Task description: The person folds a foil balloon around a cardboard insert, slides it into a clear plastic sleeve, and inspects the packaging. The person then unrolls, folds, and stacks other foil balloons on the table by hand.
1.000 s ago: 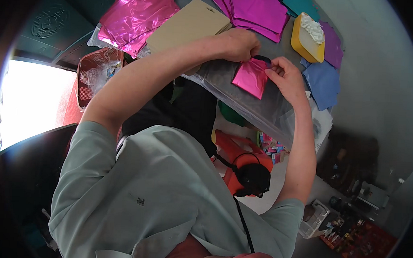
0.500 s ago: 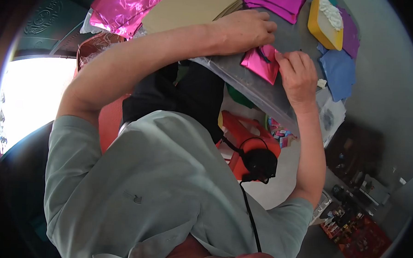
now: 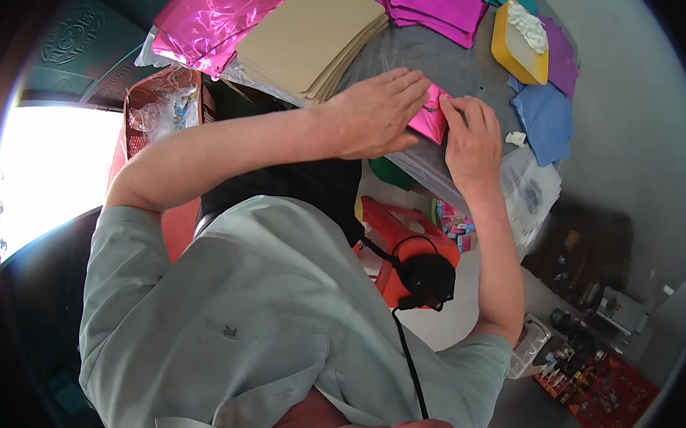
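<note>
A small shiny pink foil packet [image 3: 431, 124] lies near the front edge of the grey table. My left hand [image 3: 379, 112] is flat with its fingers stretched out, at the packet's left side and partly covering it. My right hand [image 3: 472, 143] has thumb and fingertips closed at the packet's upper right edge. To the right are a yellow container [image 3: 510, 62] with a white crumbly or pasty substance on it, a small white lump [image 3: 515, 138] and blue sheets [image 3: 544, 123].
Beige card sheets [image 3: 313, 33] are stacked at the left, beside pink foil sheets [image 3: 214, 17]. Magenta sheets [image 3: 436, 11] lie at the back. A reddish basket [image 3: 145, 102] holds clear plastic. Under the table's edge stands a red stool [image 3: 385, 216] with a black device [image 3: 428, 279].
My left hand has gone from curled fingers to a flat, stretched hand beside the packet. A dark mark or strip on the packet shows less now. The view has shifted slightly.
</note>
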Motion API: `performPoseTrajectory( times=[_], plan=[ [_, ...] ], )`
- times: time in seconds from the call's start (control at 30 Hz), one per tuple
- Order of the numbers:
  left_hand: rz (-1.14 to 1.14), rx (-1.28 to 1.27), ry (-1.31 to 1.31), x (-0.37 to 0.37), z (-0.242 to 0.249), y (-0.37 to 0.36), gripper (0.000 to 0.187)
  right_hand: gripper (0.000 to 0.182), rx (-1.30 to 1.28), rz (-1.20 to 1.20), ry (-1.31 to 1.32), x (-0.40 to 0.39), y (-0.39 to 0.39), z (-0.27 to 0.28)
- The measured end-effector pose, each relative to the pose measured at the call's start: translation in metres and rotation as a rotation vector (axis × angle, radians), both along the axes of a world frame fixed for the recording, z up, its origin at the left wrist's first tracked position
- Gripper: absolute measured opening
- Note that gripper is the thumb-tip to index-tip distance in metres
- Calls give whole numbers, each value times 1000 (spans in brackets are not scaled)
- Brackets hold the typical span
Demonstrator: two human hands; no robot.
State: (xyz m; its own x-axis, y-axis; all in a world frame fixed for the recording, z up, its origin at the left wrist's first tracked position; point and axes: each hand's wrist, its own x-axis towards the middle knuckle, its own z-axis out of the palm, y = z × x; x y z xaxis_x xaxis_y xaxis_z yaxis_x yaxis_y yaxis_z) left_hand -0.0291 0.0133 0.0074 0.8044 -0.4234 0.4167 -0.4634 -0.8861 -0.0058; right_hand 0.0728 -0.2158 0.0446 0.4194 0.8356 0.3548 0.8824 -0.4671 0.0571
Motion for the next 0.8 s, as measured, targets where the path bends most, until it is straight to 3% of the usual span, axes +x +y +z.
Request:
performPoseTrajectory(
  times=[0.2, 0.33, 0.43, 0.57, 0.8],
  plan=[
    [29, -32, 32, -3, -5, 0, 69, 43, 44, 35, 83, -4, 7, 6],
    [6, 69, 28, -4, 1, 2, 69, 58, 40, 7, 276, -27, 19, -1],
    [-10, -102, 58, -9, 6, 4, 67, 82, -35, -6, 333, -31, 13, -6],
    [36, -287, 119, -49, 15, 2, 64, 94, -40, -17, 309, -43, 10, -10],
    [130, -398, 94, -36, 13, 11, 58, 100, -52, 4, 305, -60, 13, -12]
  ],
)
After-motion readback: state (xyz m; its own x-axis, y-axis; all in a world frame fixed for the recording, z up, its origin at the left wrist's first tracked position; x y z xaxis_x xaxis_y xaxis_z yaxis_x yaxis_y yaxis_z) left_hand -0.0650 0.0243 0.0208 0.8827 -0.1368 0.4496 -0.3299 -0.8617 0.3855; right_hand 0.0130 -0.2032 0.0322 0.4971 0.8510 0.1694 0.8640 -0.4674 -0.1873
